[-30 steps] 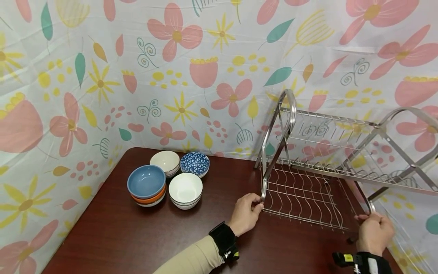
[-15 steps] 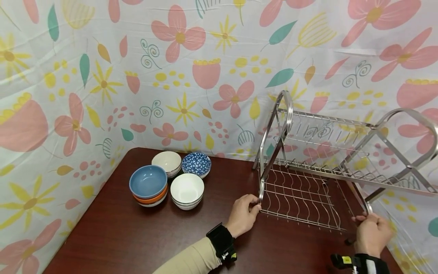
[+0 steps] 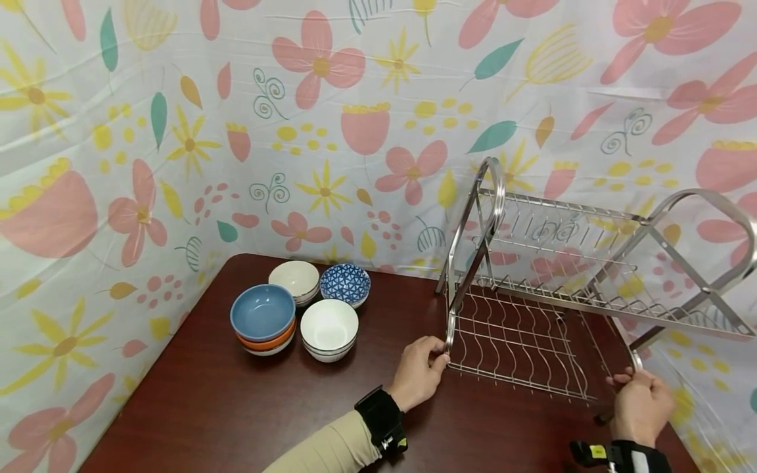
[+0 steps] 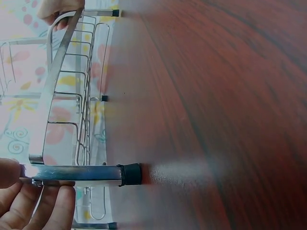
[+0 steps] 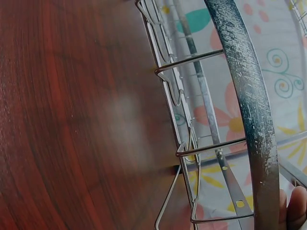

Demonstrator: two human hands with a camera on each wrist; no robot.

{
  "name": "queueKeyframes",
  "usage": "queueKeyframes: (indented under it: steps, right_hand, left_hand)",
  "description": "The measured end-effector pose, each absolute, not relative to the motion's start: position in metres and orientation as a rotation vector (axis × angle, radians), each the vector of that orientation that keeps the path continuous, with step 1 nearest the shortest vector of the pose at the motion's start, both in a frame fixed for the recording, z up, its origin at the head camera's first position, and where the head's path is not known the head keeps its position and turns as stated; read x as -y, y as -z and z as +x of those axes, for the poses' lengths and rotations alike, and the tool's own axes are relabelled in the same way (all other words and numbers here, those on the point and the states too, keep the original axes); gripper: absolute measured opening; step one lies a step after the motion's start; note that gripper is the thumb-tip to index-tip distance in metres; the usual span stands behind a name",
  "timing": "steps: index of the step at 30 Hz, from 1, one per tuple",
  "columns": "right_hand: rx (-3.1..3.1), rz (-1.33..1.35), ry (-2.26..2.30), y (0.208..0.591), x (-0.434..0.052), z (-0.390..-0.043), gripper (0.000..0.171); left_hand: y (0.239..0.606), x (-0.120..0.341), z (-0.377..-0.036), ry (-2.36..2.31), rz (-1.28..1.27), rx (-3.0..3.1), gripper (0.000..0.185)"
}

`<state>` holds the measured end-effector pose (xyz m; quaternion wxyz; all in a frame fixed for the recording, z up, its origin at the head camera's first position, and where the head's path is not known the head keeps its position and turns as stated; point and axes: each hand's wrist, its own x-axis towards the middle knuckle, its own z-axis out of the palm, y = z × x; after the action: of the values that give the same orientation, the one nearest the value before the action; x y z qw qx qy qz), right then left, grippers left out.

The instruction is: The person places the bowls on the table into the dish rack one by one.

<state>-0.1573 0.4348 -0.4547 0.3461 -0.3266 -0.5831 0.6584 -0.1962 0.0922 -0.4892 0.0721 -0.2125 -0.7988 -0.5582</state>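
Note:
A two-tier metal dish rack [image 3: 520, 335] stands on the dark red-brown table's right side. My left hand [image 3: 418, 372] pinches the rack's left front leg between thumb and fingers. In the left wrist view, that leg ends in a black foot [image 4: 130, 174] at the tabletop. At the opposite front corner, my right hand [image 3: 643, 404] grips the right front frame. Only its fingertips [image 5: 296, 203] show in the right wrist view, behind a scratched metal bar [image 5: 252, 110]. Both rack tiers hold no dishes.
Left of the rack sit stacked bowls: a blue bowl [image 3: 263, 313] over an orange one [image 3: 267, 343], white bowls [image 3: 329, 326], cream bowls [image 3: 294, 278] and a blue-patterned bowl [image 3: 345, 284]. A floral cloth [image 3: 367, 131] hangs close behind the rack and table [image 3: 236, 407].
The rack has shifted slightly left, so its gap to the bowls is narrower. Both hands have moved with it and keep their grip. The head view has turned a little left.

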Motion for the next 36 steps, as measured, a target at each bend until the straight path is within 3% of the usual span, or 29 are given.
queueKeyframes:
  steps: [36]
  right_hand:
    - [1.581, -0.797, -1.657, 0.458, -0.411, -0.167, 0.023]
  left_hand:
    - [0.491, -0.072, -0.195, 1.548, -0.638, 2.251, 0.004]
